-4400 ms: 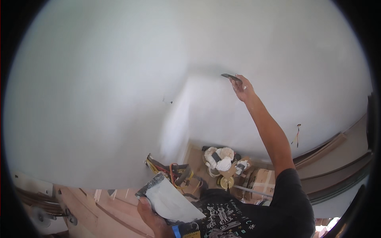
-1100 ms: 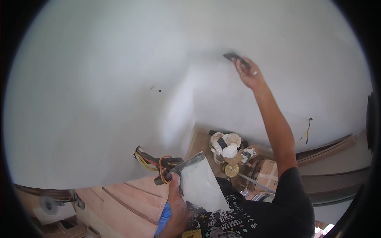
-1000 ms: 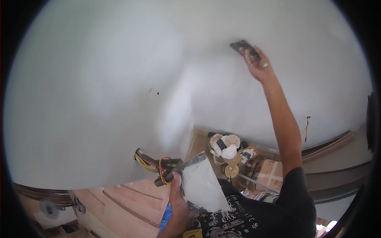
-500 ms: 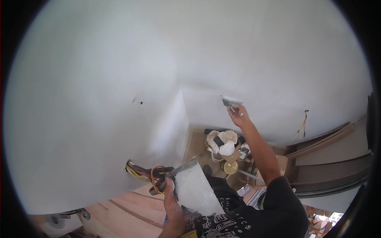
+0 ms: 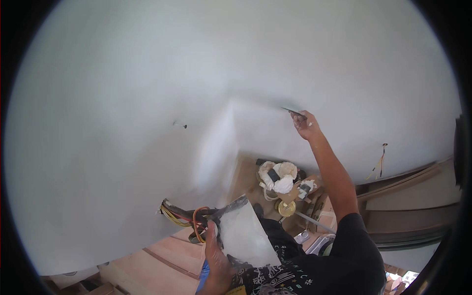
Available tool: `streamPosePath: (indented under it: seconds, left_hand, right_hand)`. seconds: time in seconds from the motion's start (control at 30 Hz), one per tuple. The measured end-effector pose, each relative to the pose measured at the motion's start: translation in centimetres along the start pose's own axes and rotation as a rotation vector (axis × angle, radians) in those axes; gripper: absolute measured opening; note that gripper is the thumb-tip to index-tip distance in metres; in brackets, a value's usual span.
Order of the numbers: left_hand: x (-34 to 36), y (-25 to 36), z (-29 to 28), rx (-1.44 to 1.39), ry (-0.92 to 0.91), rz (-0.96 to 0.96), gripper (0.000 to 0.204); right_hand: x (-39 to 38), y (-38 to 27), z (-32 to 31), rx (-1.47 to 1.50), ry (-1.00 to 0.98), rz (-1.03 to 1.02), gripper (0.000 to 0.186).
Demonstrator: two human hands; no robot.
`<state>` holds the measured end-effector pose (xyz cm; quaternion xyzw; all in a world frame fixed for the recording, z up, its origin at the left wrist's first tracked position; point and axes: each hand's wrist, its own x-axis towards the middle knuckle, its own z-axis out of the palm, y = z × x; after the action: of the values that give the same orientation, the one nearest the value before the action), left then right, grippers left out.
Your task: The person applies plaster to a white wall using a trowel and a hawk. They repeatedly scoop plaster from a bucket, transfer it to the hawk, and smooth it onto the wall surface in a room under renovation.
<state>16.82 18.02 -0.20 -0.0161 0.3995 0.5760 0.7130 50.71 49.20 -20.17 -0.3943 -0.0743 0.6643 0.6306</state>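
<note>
My right hand [image 5: 304,126] is closed on a dark putty knife [image 5: 292,112], held flat against or very near the white wall [image 5: 344,69], just right of the inner corner; whether the blade touches cannot be told. My left hand [image 5: 216,253] grips a square board [image 5: 246,236] smeared with white compound, low in the middle of the view. Directly behind that board, a bundle of yellow, red and black cables and conduit [image 5: 179,214] comes out of the left wall. A small dark hole [image 5: 185,126] marks that same wall.
Bags of white material [image 5: 282,183] and a round yellow lid [image 5: 286,209] lie on the floor [image 5: 246,182] at the corner. Loose wires [image 5: 381,162] hang from the right wall. Pinkish boards [image 5: 162,265] lie at lower left, dark panels [image 5: 403,216] stand at right.
The putty knife swung up and right about a second ago, dropped, and is now slightly higher again, turned edge-on to my view. My left hand still holds the board.
</note>
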Motion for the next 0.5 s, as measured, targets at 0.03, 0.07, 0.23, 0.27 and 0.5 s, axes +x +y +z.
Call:
streamPosePath:
  seconds: [0.03,0.07,0.23,0.27,0.5]
  left_hand:
    - [0.0,0.0,-0.2,-0.016,-0.030,-0.004,0.056]
    - [0.2,0.0,-0.5,-0.034,-0.062,-0.004,0.055]
    - [-0.3,0.5,0.8,-0.036,-0.177,-0.012,0.050]
    - [-0.5,0.8,0.8,-0.054,-0.205,-0.021,0.048]
    - [-0.6,1.2,1.3,-0.105,-0.279,-0.029,0.047]
  right_hand:
    - [-1.2,-1.6,1.6,-0.003,0.002,-0.019,0.017]
    - [-2.4,-3.1,3.6,0.026,-0.012,-0.005,0.018]
    - [-6.3,-11.0,9.4,0.052,-0.119,-0.031,0.022]
    - [-7.1,-12.1,11.2,0.054,-0.162,-0.046,0.024]
    - [-15.8,-20.2,22.1,-0.077,-0.259,-0.306,0.036]
